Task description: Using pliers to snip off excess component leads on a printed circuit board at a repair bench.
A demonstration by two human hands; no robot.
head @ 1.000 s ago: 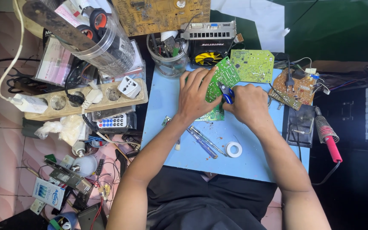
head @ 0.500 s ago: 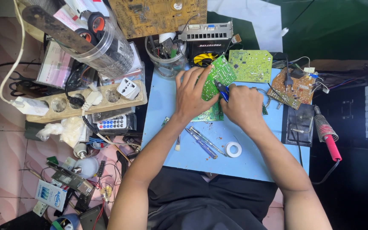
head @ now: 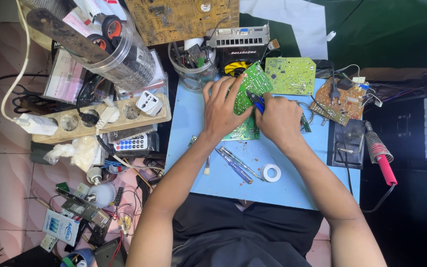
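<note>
Head view shows us a green circuit board (head: 249, 85) held tilted above the blue desk (head: 193, 123), its upper edge close to a second, flatter green board (head: 290, 75). Our left hand (head: 222, 108) is closed around the tilted board's left side, fingers spread up its back, so the board sits right inside that grip. Our right hand (head: 278, 117) is curled tight around a blue-handled tool (head: 257, 102), whose tip meets the board's right edge; what kind of tool it is we cannot tell. We judge the work on the board to be under way, with no sign of it being set down finished. Another green board (head: 245, 132) lies flat under our hands. Nearer us lie two screwdrivers (head: 238, 165) and a roll of white tape (head: 271, 172); a soldering iron (head: 380, 155) rests off to the right, beside a brown board (head: 344, 101) with wires.
</note>
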